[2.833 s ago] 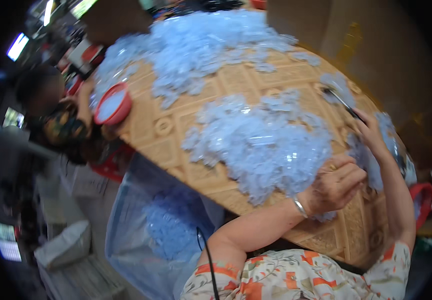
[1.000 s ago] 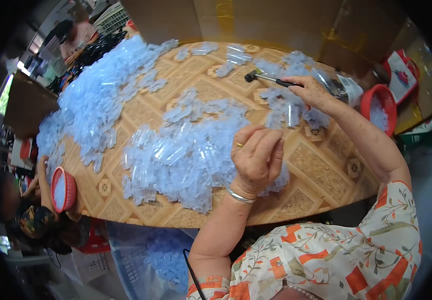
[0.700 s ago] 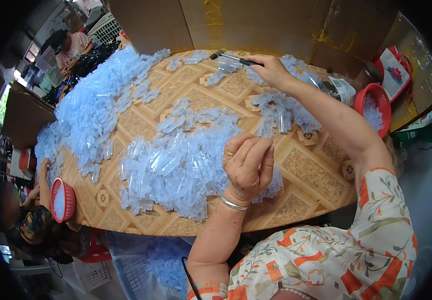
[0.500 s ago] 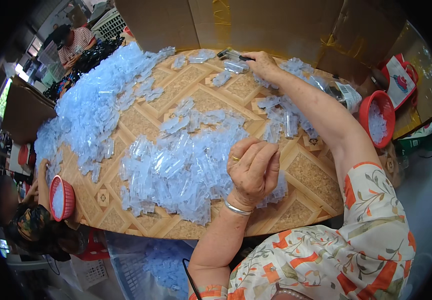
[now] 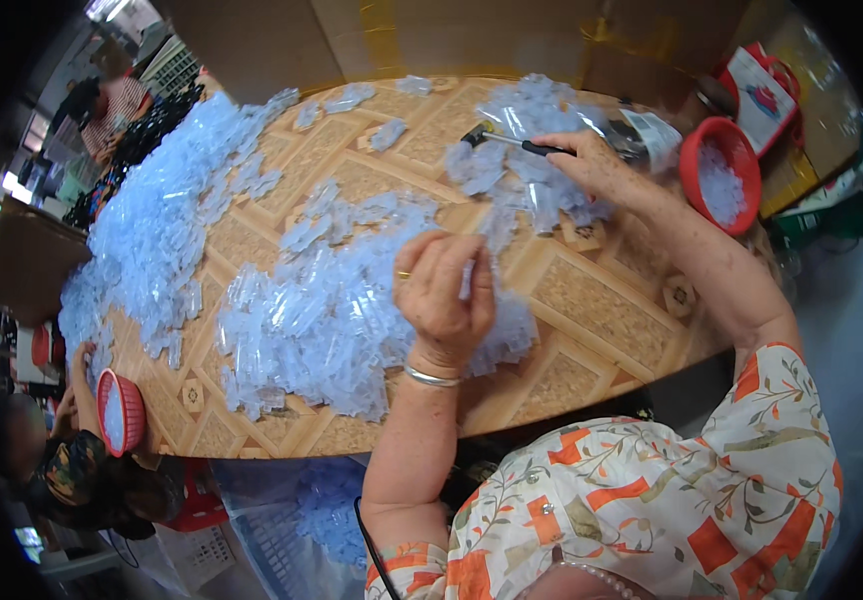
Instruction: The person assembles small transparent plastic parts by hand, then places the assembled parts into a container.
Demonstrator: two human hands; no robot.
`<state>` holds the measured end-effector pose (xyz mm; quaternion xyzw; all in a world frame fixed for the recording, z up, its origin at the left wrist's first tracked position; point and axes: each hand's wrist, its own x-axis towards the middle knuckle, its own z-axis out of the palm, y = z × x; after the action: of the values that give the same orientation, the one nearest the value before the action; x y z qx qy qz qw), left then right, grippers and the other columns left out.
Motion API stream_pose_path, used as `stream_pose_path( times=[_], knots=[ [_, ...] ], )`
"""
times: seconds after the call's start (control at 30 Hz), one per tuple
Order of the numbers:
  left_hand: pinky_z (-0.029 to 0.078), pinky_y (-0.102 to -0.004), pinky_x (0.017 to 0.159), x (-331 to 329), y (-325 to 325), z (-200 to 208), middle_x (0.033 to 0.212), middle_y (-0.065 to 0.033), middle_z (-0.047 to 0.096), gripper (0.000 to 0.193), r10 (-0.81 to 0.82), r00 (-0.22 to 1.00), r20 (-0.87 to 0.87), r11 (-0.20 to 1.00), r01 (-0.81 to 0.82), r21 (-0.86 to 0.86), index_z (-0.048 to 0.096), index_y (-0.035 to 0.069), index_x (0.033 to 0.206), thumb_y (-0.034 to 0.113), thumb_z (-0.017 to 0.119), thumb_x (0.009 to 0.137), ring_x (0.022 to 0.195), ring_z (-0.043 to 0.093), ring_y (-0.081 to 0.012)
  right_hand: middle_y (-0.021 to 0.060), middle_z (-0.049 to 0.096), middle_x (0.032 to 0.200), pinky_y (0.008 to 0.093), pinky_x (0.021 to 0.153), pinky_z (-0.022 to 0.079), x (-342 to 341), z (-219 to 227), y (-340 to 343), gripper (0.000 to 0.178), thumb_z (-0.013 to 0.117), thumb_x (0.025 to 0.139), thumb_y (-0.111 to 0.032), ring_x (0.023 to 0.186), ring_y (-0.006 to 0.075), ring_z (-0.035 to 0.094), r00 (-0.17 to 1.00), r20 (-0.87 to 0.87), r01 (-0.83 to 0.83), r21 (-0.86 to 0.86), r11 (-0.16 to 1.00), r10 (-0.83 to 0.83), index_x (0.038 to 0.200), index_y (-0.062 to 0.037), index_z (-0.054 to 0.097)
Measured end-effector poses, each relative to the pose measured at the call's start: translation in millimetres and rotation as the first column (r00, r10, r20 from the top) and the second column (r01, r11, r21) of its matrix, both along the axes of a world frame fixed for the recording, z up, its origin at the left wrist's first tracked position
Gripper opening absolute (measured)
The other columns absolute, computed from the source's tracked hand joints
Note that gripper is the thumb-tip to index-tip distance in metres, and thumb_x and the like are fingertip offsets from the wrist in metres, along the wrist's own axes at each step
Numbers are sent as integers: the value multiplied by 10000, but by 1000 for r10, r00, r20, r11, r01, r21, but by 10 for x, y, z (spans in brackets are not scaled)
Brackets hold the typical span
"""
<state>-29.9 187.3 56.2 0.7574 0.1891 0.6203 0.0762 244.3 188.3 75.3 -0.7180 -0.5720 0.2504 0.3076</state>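
Observation:
Over the central heap of clear bluish plastic pieces [image 5: 322, 310], my left hand [image 5: 447, 295] is raised with its fingers pinched together. Whatever may be between those fingertips is hidden. My right hand [image 5: 592, 165] reaches farther out to the right and grips a small black-handled tool [image 5: 505, 139]. The tool has a thin metal shaft and a black head with a bit of yellow, pointing left. Its head is by the right-hand group of clear plastic pieces [image 5: 537, 105], close to the table's far side.
A larger pile of clear pieces [image 5: 157, 220] covers the left of the patterned table [image 5: 592, 310]. Red baskets stand at right [image 5: 687, 170] and left [image 5: 135, 410]. Another person's hand [image 5: 82, 365] works near the left basket. Cardboard [image 5: 462, 45] walls the far edge.
My right hand has drawn the tool nearer, toward the right-hand pieces, which look more gathered together. The left hand stays pinched. The whole view has shifted slightly.

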Motion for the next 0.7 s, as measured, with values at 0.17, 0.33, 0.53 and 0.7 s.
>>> stream_pose_path(
  times=[0.17, 0.33, 0.53, 0.7],
  knots=[
    [493, -376, 797, 43, 14, 65, 797, -102, 675, 136, 57, 997, -44, 995, -53, 81, 677, 36, 921, -19, 698, 798, 760, 651, -287, 15, 638, 850, 235, 636, 442, 219, 21, -777, 343, 581, 951, -97, 695, 71, 518, 993, -90, 101, 354, 930, -74, 1288, -90, 649],
    [488, -379, 804, 107, -178, 281, 845, -95, 690, 144, 95, 989, -113, 991, -83, 108, 675, 37, 937, -36, 695, 814, 772, 654, -291, 12, 667, 1043, 234, 856, 462, 283, 307, -2008, 335, 558, 967, -30, 935, 73, 552, 943, -138, 328, 534, 779, -302, 1294, -48, 630],
    [461, -378, 817, 72, -590, 383, 835, -84, 695, 130, 102, 976, -192, 994, -92, 60, 677, 11, 970, -55, 660, 859, 809, 627, -283, 44, 660, 1132, 235, 921, 438, 490, -221, -3113, 351, 552, 992, -50, 1017, 92, 565, 780, -323, 623, 486, 613, -537, 1341, -23, 579],
    [485, -346, 756, 222, -1011, 366, 828, -98, 673, 98, 3, 980, -199, 1000, -2, 4, 648, -11, 969, -65, 607, 898, 814, 616, -260, 38, 619, 1150, 232, 938, 415, 779, -649, -3452, 386, 533, 1015, -100, 1037, 102, 545, 639, -452, 768, 431, 474, -623, 1387, 0, 529]
  ],
)
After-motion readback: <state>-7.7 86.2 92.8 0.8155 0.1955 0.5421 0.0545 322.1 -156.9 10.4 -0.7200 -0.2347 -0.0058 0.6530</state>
